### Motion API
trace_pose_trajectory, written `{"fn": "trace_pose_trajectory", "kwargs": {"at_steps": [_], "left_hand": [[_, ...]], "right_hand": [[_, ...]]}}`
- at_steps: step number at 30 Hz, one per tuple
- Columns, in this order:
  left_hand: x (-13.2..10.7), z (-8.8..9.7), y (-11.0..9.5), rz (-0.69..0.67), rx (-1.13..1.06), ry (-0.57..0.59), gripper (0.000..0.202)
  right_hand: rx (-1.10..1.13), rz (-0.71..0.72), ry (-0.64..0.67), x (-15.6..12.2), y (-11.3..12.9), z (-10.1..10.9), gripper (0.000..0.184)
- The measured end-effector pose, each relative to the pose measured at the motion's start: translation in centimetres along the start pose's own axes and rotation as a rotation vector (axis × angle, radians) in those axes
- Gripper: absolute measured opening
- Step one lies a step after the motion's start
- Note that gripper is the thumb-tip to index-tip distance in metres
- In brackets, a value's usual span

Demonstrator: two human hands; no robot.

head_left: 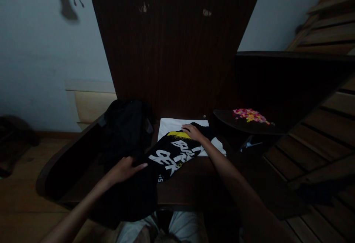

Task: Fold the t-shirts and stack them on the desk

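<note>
A black T-shirt point(169, 158) with white lettering and a yellow band lies spread at a slant across the dark wooden surface. Its left part hangs over the front edge. My right hand point(193, 132) rests on the upper right of the shirt, fingers stretched out over the cloth. On the black cloth at the left lies my left hand point(126, 169), its thumb extended toward the print and apart from the fingers. The other left fingers are hard to make out against the dark fabric. Partly beneath the shirt is a folded white cloth point(183, 123).
A black bag or bundle point(124, 128) sits at the left of the dark wooden surface point(191, 191). Behind rises a tall dark panel point(177, 58). Pink and yellow petal-like bits point(251, 115) lie on a small shelf at right. Wooden slats point(327, 36) stand farther right.
</note>
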State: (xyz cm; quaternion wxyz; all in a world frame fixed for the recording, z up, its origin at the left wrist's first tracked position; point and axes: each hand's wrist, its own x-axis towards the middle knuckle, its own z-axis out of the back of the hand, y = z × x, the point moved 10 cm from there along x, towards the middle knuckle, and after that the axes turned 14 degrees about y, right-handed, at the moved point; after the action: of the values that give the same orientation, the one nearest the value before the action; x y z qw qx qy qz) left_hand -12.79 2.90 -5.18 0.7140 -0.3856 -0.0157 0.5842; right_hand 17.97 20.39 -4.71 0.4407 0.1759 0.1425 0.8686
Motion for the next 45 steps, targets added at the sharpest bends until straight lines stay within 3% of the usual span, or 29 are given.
{"fn": "trace_pose_trajectory", "kwargs": {"at_steps": [2, 4, 8, 11, 15, 20, 24, 26, 29, 33, 37, 41, 45], "left_hand": [[-0.3, -0.5, 0.3, -0.034, -0.079, 0.092, 0.04], [-0.9, -0.2, 1.1, -0.023, -0.181, 0.097, 0.04], [-2.7, 2.3, 3.0, 0.057, -0.429, -0.07, 0.041], [-3.3, 4.4, 2.9, 0.005, -0.501, -0.132, 0.035], [-3.4, 7.6, 2.1, -0.066, -0.376, -0.197, 0.03], [-3.4, 10.6, 1.0, -0.062, 0.035, -0.405, 0.029], [-3.2, 9.7, 1.4, 0.018, 0.294, -0.465, 0.03], [-3.6, 9.1, 2.7, 0.127, 0.355, -0.485, 0.032], [-4.5, 8.4, 5.1, 0.275, 0.309, -0.497, 0.051], [-5.2, 7.9, 8.0, 0.324, 0.066, -0.491, 0.062], [-5.5, 7.0, 9.6, 0.241, -0.318, -0.483, 0.048], [-6.1, 5.3, 9.5, 0.123, -0.777, -0.539, 0.041], [-6.7, 3.2, 9.2, 0.084, -1.119, -0.661, 0.035]], "right_hand": [[-0.002, -0.009, 0.003, 0.0, 0.0, 0.0, 0.027], [-0.001, -0.019, 0.008, 0.0, 0.0, 0.0, 0.027], [-0.006, -0.03, 0.023, 0.0, 0.0, -0.1, 0.027], [-0.029, -0.034, 0.011, -0.1, 0.2, 0.2, 0.026], [-0.113, -0.055, 0.023, -0.1, 0.6, 0.6, 0.023], [-0.233, -0.117, 0.056, -0.1, 0.9, 0.8, 0.022], [-0.28, -0.207, 0.013, -0.7, 0.5, 1.7, 0.025], [-0.309, -0.319, -0.029, -1.6, -0.6, 2.6, 0.031], [-0.329, -0.528, -0.057, -3.2, -3.2, 4.0, 0.04], [-0.283, -0.715, -0.003, -4.7, -6.3, 4.9, 0.048], [-0.214, -0.801, 0.066, -4.7, -8.4, 5.5, 0.048], [-0.065, -0.799, 0.146, -4.1, -9.8, 5.4, 0.046], [0.007, -0.693, 0.161, -3.3, -10.0, 5.7, 0.044]]}}
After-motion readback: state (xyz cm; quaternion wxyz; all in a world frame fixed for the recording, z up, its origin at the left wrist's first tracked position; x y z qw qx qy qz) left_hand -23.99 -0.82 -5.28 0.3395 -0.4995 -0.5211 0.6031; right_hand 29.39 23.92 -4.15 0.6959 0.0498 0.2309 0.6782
